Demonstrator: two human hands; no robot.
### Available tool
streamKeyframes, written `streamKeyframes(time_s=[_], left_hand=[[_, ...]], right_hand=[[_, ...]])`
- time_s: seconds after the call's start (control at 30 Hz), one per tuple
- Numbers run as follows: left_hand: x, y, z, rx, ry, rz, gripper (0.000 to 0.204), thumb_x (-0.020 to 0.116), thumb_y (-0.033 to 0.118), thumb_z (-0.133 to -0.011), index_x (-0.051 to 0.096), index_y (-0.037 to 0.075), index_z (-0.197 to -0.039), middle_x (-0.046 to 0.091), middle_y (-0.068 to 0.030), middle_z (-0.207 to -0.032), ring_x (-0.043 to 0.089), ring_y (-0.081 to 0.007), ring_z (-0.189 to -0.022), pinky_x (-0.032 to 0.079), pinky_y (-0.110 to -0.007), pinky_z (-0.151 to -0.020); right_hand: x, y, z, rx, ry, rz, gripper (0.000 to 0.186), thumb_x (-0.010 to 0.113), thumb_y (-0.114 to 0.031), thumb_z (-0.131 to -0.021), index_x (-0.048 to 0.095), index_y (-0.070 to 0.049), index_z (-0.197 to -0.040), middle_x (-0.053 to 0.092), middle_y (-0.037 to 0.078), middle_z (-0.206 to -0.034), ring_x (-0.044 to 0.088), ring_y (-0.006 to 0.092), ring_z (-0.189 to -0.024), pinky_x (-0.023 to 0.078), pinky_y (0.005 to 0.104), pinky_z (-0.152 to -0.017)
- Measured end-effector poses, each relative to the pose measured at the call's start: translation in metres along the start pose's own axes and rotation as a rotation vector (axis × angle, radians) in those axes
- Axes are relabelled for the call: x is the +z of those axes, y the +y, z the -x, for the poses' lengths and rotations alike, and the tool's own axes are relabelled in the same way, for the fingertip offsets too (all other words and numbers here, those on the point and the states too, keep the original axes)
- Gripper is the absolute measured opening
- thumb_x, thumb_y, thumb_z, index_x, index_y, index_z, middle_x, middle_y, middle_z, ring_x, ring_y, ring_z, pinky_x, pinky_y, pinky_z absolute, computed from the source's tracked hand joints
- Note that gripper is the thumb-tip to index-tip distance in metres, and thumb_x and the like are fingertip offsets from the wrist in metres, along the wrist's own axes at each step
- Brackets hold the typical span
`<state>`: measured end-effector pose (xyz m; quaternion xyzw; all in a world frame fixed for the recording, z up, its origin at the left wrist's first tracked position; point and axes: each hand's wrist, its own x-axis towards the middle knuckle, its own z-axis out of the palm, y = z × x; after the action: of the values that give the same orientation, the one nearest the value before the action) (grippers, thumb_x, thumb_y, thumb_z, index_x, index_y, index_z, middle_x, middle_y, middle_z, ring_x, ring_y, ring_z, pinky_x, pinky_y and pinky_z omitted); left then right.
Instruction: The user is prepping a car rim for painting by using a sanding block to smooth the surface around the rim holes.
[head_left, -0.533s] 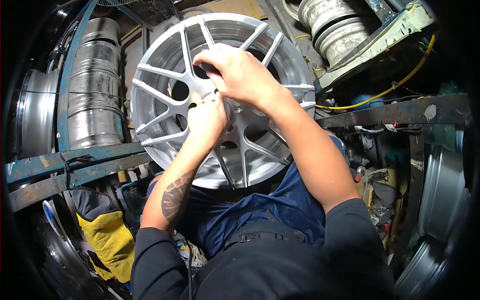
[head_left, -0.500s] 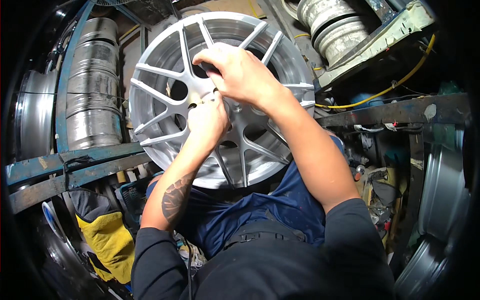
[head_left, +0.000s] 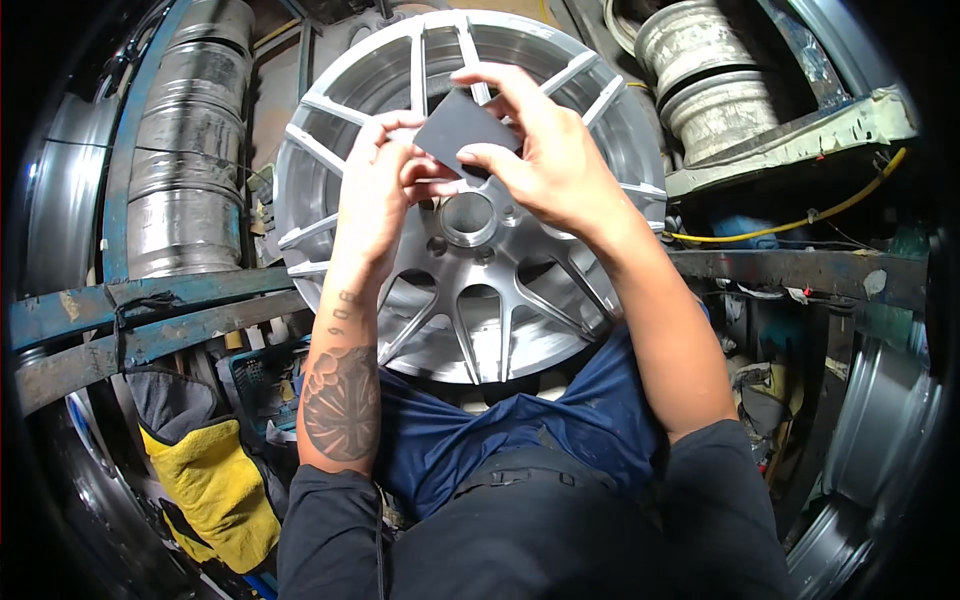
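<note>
A dark grey square of sandpaper (head_left: 464,132) is held up in front of the silver alloy wheel (head_left: 478,275), a little above its round centre bore. My left hand (head_left: 382,185) grips the sheet's left and lower edge between thumb and fingers. On the other side, my right hand (head_left: 560,155) pinches it, with the thumb on its face and the index finger by the top corner. The wheel's paired spokes and bolt holes face me. Both hands cover some of the upper spokes.
A stack of silver wheel barrels (head_left: 190,140) stands behind the blue metal frame (head_left: 70,315) at left. More bare barrels (head_left: 712,85) lie at upper right, near a yellow hose (head_left: 810,218). A yellow and grey cloth (head_left: 215,480) hangs at lower left.
Both hands have lifted from the spokes near the hub and now hold the sandpaper between them, its flat face showing. The wheel sits slightly further right in view.
</note>
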<state>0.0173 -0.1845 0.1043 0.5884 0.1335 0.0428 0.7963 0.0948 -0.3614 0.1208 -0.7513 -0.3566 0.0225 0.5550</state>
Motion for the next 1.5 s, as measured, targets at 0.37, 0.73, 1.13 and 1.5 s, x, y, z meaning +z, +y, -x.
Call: streamKeyframes(time_s=[0.37,0.73,1.13,1.5], left_hand=[[-0.012,0.027,0.002,0.303,-0.069,-0.309,0.036,0.066,0.011,-0.096,0.055,0.005,-0.13,0.068,-0.0019,-0.082,0.061,-0.0061,-0.068,0.048,-0.02,-0.065],[-0.011,0.019,0.007,-0.078,-0.243,-0.026,0.039,0.057,0.037,-0.101,0.064,0.003,-0.119,0.067,-0.004,-0.1,0.065,-0.0119,-0.08,0.054,-0.03,-0.073],[0.004,0.034,0.017,0.279,-0.039,-0.11,0.018,0.069,0.001,-0.091,0.068,-0.004,-0.108,0.072,-0.0097,-0.096,0.068,-0.0135,-0.088,0.054,-0.025,-0.079],[0.006,0.04,0.02,0.231,0.024,-0.264,0.015,0.071,0.008,-0.093,0.071,-0.005,-0.1,0.074,-0.0124,-0.091,0.069,-0.0124,-0.079,0.054,-0.024,-0.071]], right_hand=[[0.008,-0.014,0.005,0.061,-0.058,-0.179,0.053,0.074,-0.005,-0.088,0.051,-0.008,-0.135,0.062,0.012,-0.115,0.067,0.0143,-0.094,0.056,0.0263,-0.078],[0.014,0.008,0.004,-0.125,0.007,-0.184,0.025,0.068,0.002,-0.082,0.074,-0.005,-0.105,0.073,0.011,-0.098,0.071,0.0172,-0.086,0.056,0.0283,-0.081],[0.02,-0.01,0.009,0.159,0.071,-0.479,0.023,0.061,0.005,-0.095,0.064,0.003,-0.118,0.072,0.013,-0.106,0.068,0.016,-0.097,0.054,0.0271,-0.087],[0.01,0.002,0.006,0.249,-0.018,-0.43,0.022,0.068,-0.013,-0.096,0.071,-0.001,-0.114,0.073,0.008,-0.105,0.068,0.012,-0.095,0.053,0.0233,-0.084]])
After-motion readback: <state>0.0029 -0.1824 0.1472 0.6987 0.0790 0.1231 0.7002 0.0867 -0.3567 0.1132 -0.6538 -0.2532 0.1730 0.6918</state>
